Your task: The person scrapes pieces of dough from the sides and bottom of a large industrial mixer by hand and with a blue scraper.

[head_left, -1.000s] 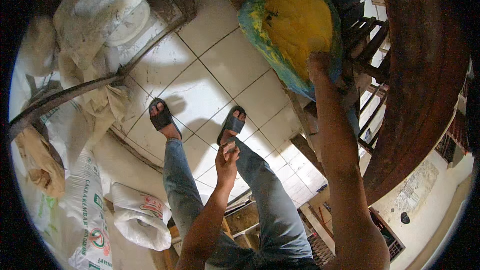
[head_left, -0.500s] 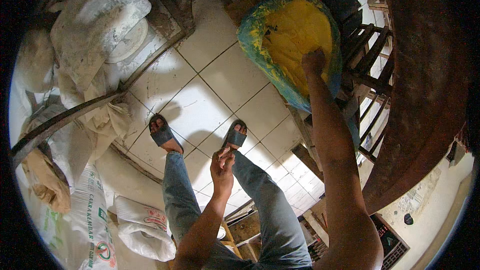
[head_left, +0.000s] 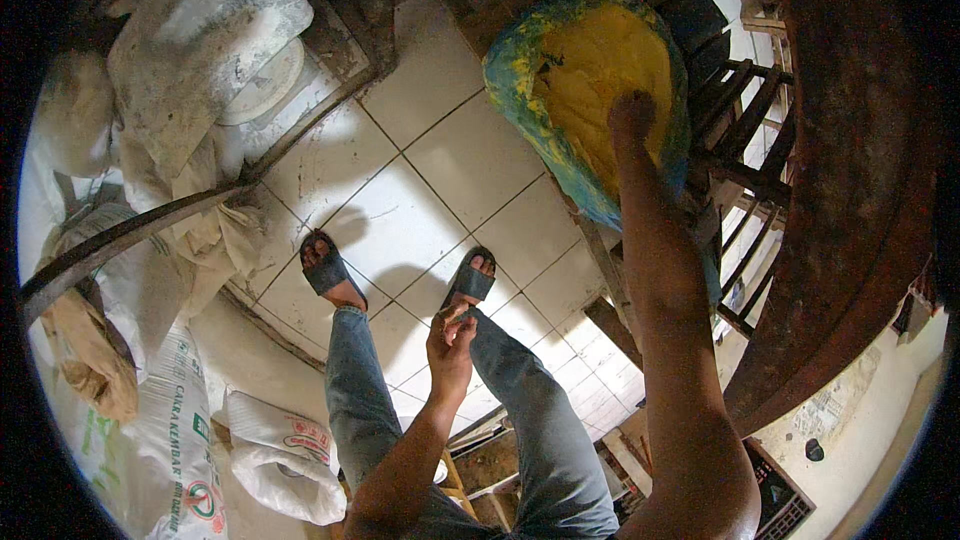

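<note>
A blue sack (head_left: 520,105), its rim smeared with yellow, stands wide-mouthed at the upper right. Inside it lies a mass of yellow powder (head_left: 575,65) with an uneven surface. My right arm reaches forward into the sack, and my right hand (head_left: 632,118) rests against the powder; its fingers are hidden from view. Over my right knee hangs my left hand (head_left: 452,352), with loosely bent fingers apart and nothing in them.
White sacks (head_left: 285,470) and a crumpled cloth sack (head_left: 215,240) lie on the left, behind a curved dark bar (head_left: 150,235). A round whitish disc (head_left: 270,80) sits at the upper left. Wooden slats (head_left: 750,120) and a large rusty brown surface (head_left: 850,190) flank the blue sack. Floor tiles (head_left: 390,205) spread around my sandalled feet.
My right hand has shifted very slightly within the powder. My left hand has moved a little, its fingers somewhat differently bent. The whole view has tilted slightly.
</note>
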{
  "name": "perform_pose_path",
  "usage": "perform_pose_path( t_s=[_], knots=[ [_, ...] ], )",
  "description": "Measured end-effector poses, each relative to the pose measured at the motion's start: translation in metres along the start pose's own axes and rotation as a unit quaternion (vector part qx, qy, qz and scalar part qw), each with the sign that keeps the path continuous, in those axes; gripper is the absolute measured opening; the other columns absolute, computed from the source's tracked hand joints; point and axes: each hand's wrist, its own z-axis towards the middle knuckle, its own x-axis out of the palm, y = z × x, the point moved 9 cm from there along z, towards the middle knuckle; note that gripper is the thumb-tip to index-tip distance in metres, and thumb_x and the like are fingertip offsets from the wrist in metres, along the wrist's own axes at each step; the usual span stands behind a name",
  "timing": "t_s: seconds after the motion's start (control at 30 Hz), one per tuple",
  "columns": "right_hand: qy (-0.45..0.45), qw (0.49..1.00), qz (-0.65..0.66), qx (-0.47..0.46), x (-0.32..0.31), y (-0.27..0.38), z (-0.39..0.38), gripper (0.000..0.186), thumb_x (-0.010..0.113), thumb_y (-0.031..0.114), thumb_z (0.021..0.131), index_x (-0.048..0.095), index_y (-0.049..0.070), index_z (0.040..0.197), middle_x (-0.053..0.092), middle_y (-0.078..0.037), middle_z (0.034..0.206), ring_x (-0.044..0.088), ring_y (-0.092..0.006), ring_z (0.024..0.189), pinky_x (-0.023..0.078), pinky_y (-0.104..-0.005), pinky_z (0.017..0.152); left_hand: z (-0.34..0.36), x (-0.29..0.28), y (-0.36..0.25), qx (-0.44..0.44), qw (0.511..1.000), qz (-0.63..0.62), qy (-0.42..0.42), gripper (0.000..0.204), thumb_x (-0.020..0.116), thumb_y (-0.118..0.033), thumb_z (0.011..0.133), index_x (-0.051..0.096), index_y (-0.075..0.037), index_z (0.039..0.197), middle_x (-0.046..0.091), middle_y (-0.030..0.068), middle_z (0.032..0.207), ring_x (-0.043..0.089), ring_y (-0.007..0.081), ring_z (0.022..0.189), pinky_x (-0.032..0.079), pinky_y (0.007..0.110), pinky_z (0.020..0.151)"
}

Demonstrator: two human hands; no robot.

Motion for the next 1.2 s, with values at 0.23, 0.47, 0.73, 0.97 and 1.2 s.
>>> perform_pose_path(
  t_s=[0.23, 0.47, 0.73, 0.97, 1.2],
  knots=[
    [-0.105, 0.967, -0.125, -0.195, -0.005, -0.025, -0.011, 0.018, 0.05, 0.023, 0.098, 0.058, 0.008, 0.106, 0.061, -0.009, 0.09, 0.06, -0.0239, 0.074, 0.051, -0.0382, 0.063, 0.005, 0.02, 0.006, 0.024, 0.999, 0.008, 0.044, 0.031, 0.063, -0.021, 0.097, 0.056, -0.006, 0.123, 0.06, 0.0108, 0.121, 0.061, 0.0199, 0.107, 0.054, 0.037, 0.087],
    [-0.061, 0.982, -0.031, -0.175, -0.052, 0.03, -0.05, 0.021, 0.053, 0.016, 0.095, 0.055, 0.002, 0.111, 0.06, -0.011, 0.093, 0.06, -0.0248, 0.08, 0.051, -0.0383, 0.069, 0.003, -0.004, 0.017, 0.027, 0.999, 0.027, -0.008, 0.033, 0.064, -0.022, 0.096, 0.056, -0.006, 0.124, 0.06, 0.0101, 0.121, 0.062, 0.0191, 0.105, 0.053, 0.037, 0.088],
    [-0.095, 0.926, 0.349, -0.106, -0.014, -0.03, -0.004, 0.031, 0.058, 0.016, 0.093, 0.056, 0.005, 0.122, 0.061, -0.01, 0.09, 0.06, -0.0256, 0.076, 0.05, -0.0405, 0.063, 0.008, 0.015, 0.009, 0.022, 0.999, 0.025, 0.008, 0.035, 0.064, -0.023, 0.096, 0.056, -0.004, 0.124, 0.063, 0.01, 0.116, 0.062, 0.0184, 0.105, 0.053, 0.036, 0.086],
    [-0.169, 0.96, 0.195, -0.109, -0.079, 0.012, -0.011, 0.034, 0.055, 0.013, 0.093, 0.056, 0.008, 0.127, 0.059, -0.011, 0.084, 0.057, -0.0227, 0.069, 0.048, -0.0426, 0.06, 0.011, 0.019, 0.008, -0.01, 1.0, 0.01, 0.001, 0.035, 0.065, -0.025, 0.095, 0.056, -0.006, 0.124, 0.064, 0.0093, 0.116, 0.061, 0.0179, 0.104, 0.052, 0.035, 0.086],
    [-0.087, 0.973, 0.201, -0.072, -0.063, 0.011, 0.013, 0.033, 0.051, 0.015, 0.097, 0.052, 0.007, 0.13, 0.055, -0.007, 0.076, 0.05, -0.0195, 0.057, 0.041, -0.0408, 0.05, 0.014, 0.031, 0.005, -0.005, 0.999, 0.019, 0.027, 0.035, 0.064, -0.025, 0.095, 0.054, -0.008, 0.124, 0.064, 0.0073, 0.118, 0.059, 0.0174, 0.108, 0.05, 0.036, 0.087]
  ],
)
